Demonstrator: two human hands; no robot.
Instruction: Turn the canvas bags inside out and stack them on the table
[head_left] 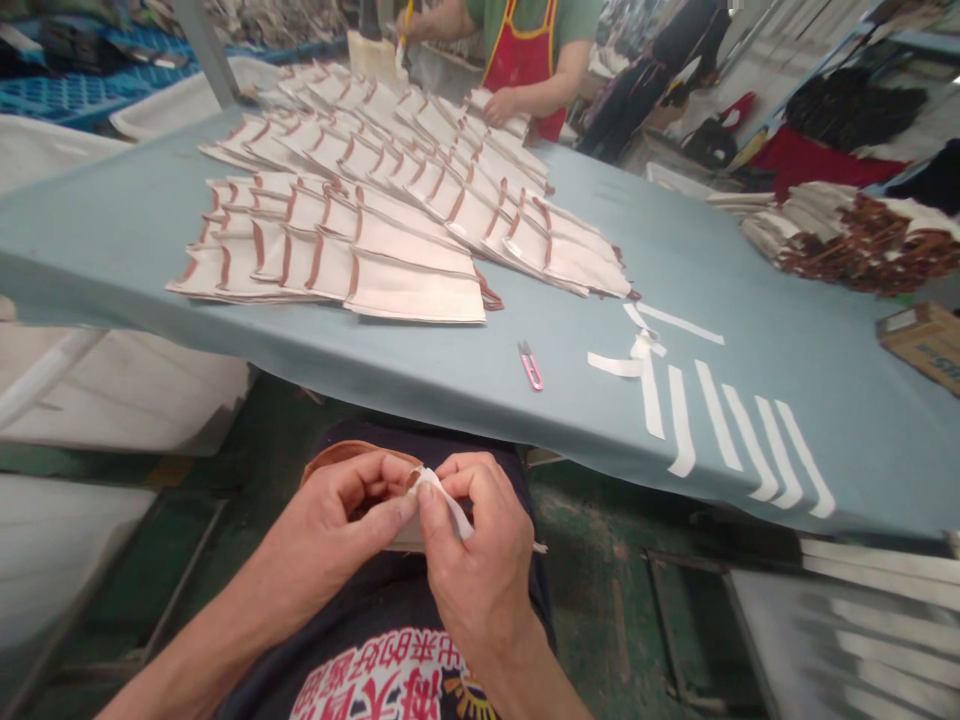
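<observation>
Over my lap, my left hand (352,505) is closed in a pinch at the end of a brown strap (341,455), which curves behind the fingers. My right hand (484,545) pinches a short white strip (456,513) between thumb and fingers, right against the left fingertips. The two hands meet where strap and strip come together; the exact contact is hidden by the fingers. A pale edge of fabric shows beneath the hands. On the table ahead lie pink thread snips (530,366) and several loose white strips (716,415).
A blue-covered table (420,375) spans the view, bearing overlapping rows of cream fabric pieces (416,285) with brown trim. Across it, a person in a red apron (517,55) handles some. A brown-and-cream pile (847,235) and cardboard box (922,345) sit right; white bins (120,390) stand left.
</observation>
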